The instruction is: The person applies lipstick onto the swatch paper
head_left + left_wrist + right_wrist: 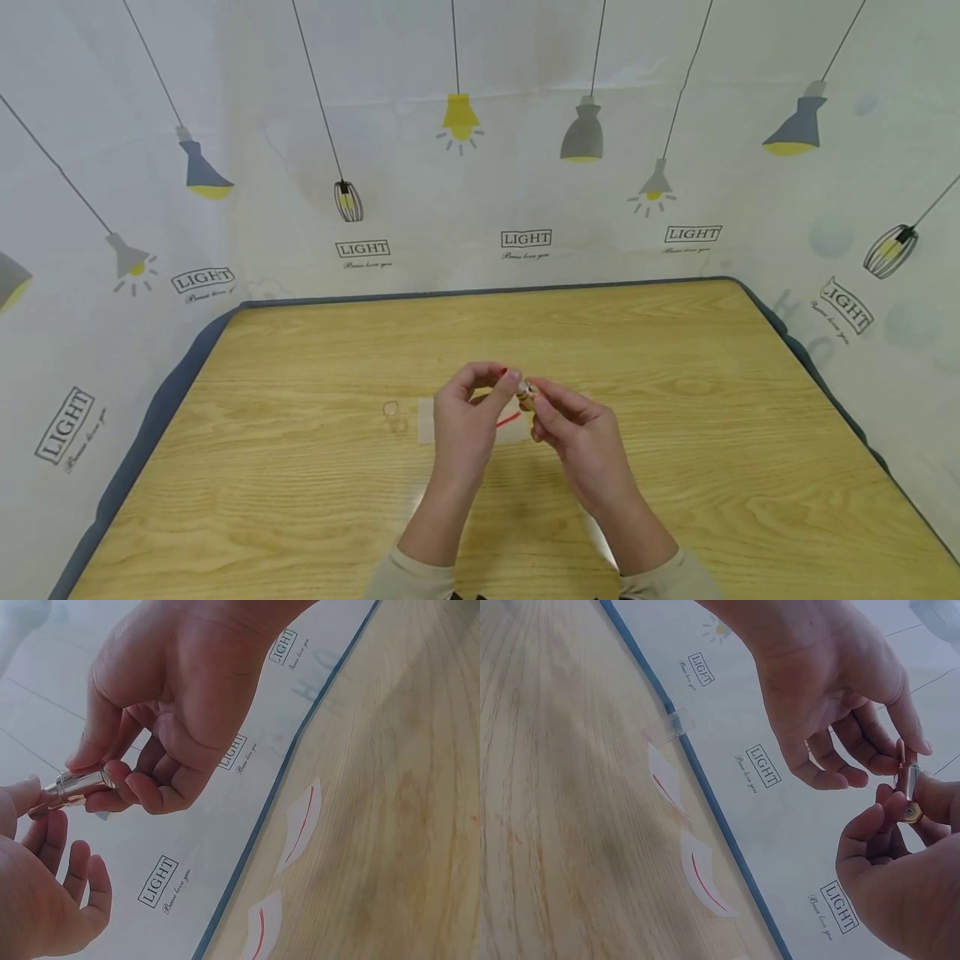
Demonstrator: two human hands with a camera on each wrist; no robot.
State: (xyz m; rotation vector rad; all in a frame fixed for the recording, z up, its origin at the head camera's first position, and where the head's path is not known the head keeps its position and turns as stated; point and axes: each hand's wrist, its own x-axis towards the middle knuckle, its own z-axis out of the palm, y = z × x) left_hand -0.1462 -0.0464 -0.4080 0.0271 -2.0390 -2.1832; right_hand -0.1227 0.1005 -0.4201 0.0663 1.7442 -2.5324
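A small gold lipstick tube (528, 396) with a shiny, paler upper part is held between both hands above the wooden table (300, 500). My left hand (465, 417) pinches one end with thumb and fingertips, and a small red spot shows beside those fingertips. The right hand (588, 442) grips the gold base. In the right wrist view the flat gold bottom of the tube (911, 812) faces the camera. Under the hands lies pale paper (426, 421) bearing a red streak (508, 420), partly hidden by them.
Left of the paper lies a small clear piece (391, 407), perhaps a cap. Two white paper shapes with red curved lines (301, 825) show beside the dark table edge (292, 754). Behind the table hangs a white sheet printed with lamps (420, 192).
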